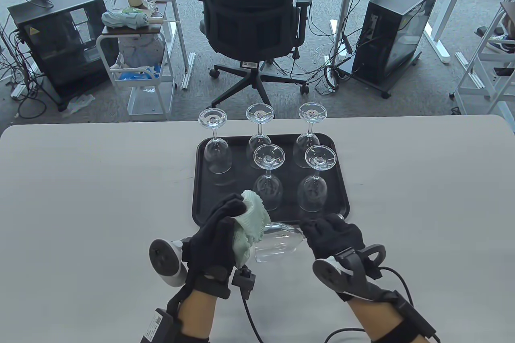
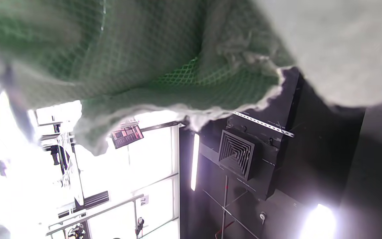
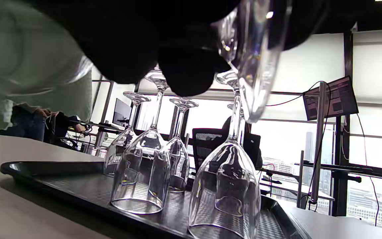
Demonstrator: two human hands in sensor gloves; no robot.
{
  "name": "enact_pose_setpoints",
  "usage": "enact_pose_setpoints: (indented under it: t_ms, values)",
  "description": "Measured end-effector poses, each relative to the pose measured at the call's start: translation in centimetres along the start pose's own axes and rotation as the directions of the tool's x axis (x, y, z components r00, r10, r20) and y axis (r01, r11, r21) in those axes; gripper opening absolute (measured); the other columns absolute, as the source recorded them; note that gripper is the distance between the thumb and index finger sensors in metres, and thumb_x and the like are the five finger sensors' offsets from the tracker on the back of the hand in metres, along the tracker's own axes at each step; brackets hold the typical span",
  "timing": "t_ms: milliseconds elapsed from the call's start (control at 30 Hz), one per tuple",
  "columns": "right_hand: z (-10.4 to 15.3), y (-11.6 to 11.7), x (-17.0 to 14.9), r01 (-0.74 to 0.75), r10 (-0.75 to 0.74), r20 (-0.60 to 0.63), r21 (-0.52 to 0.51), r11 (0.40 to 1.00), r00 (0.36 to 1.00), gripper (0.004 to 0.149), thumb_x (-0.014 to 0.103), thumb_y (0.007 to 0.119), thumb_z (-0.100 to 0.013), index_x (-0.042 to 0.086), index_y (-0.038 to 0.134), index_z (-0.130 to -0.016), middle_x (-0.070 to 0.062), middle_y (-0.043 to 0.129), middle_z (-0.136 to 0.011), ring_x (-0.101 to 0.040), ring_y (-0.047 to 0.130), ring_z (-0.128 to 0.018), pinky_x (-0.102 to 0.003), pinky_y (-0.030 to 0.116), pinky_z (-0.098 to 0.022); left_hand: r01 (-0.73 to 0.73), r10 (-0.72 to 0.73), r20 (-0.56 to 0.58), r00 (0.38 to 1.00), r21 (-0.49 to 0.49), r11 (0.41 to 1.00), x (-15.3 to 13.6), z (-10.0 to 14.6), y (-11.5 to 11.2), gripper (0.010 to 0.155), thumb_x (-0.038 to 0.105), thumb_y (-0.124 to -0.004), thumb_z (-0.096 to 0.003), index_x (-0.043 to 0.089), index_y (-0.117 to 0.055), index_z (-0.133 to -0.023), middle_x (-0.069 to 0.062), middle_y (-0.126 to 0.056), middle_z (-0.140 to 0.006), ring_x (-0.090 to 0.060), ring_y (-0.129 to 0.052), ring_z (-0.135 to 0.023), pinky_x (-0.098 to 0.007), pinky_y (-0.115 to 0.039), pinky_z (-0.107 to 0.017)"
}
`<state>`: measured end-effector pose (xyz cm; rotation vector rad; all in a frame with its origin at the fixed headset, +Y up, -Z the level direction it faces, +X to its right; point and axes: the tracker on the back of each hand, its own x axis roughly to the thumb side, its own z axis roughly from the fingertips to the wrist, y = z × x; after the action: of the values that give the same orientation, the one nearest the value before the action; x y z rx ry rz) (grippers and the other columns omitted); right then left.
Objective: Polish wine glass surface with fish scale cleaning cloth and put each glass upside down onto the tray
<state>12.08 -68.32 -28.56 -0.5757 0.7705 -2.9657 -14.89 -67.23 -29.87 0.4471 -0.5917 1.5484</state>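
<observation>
The right hand (image 1: pixel 334 234) held a clear wine glass (image 1: pixel 277 243) sideways by its stem, just in front of the black plastic tray (image 1: pixel 201 194). The left hand (image 1: pixel 219 230) gripped a soft, pale green cloth (image 1: pixel 249 226) against the bowl. The glass looked thin, slippery and easy to break.

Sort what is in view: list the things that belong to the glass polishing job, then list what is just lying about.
Job:
- green cloth, bunched in the left hand
- wine glass held on its side by the right hand
- black tray
- five glasses upside down on it

Lying about:
- office chair
- computer towers
- white cart
</observation>
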Motion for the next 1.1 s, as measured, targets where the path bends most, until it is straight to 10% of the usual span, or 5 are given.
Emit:
enact_pose_setpoints:
  t_ms: [333,533,733,900,1100]
  values:
    - [-0.4,-2.2,1.3,0.092,-0.106,-0.084,-0.157,0.983,0.991,0.049,0.036,0.091,-0.047,0.033,0.077,-0.094,-0.006,0.092,-0.084,-0.032,0.08,-0.084,-0.049,0.076,-0.051,0.061,-0.065,-0.043,0.997,-0.096,0.994,-1.1,0.2,-0.8,0.055,0.06,-0.065,-0.0557,0.028,-0.073,-0.1,-0.003,-0.063,-0.114,-0.036,-0.054,-0.108,-0.074,-0.044,-0.075]
    - [0.6,-2.4,0.7,0.057,-0.05,0.036,-0.266,0.962,0.998,0.05,0.039,0.093,-0.047,0.034,0.076,-0.094,-0.003,0.093,-0.082,-0.029,0.085,-0.078,-0.046,0.08,-0.046,0.147,-0.159,-0.061,0.985,-0.169,0.975,-1.9,0.4,-1.8,0.063,0.065,-0.068,-0.0537,0.035,-0.055,-0.107,0.002,-0.043,-0.121,-0.035,-0.045,-0.109,-0.07,-0.064,-0.067]
    - [1.7,-2.3,-2.5,0.388,-0.337,0.197,-0.36,0.849,0.921,0.065,0.058,0.081,-0.05,0.037,0.054,-0.105,-0.008,0.062,-0.108,-0.035,0.055,-0.1,-0.051,0.073,-0.062,0.166,-0.166,-0.034,0.985,-0.023,0.986,-1.9,0.7,-1.0,0.053,0.059,-0.073,-0.0528,0.027,-0.071,-0.096,-0.004,-0.065,-0.108,-0.036,-0.068,-0.096,-0.066,-0.077,-0.056]
    - [2.2,-0.3,-7.0,0.687,-0.678,0.154,-0.31,0.657,0.719,0.087,0.066,0.081,-0.046,0.036,0.029,-0.109,-0.014,0.046,-0.113,-0.045,0.065,-0.097,-0.056,0.077,-0.06,0.056,-0.057,-0.044,0.997,-0.014,0.998,-1.3,0.4,-0.3,0.053,0.059,-0.073,-0.0535,0.027,-0.073,-0.096,-0.005,-0.068,-0.107,-0.037,-0.072,-0.095,-0.066,-0.08,-0.054]
    - [1.6,1.8,-6.8,0.906,-0.922,0.077,-0.234,0.353,0.379,0.074,0.065,0.083,-0.045,0.038,0.047,-0.103,-0.016,0.067,-0.094,-0.027,0.096,-0.042,-0.032,0.089,-0.021,0.117,-0.116,0.019,0.993,-0.077,0.99,-1.0,0.6,-1.2,0.058,0.063,-0.073,-0.0518,0.029,-0.069,-0.098,-0.004,-0.065,-0.109,-0.037,-0.071,-0.095,-0.063,-0.08,-0.054]
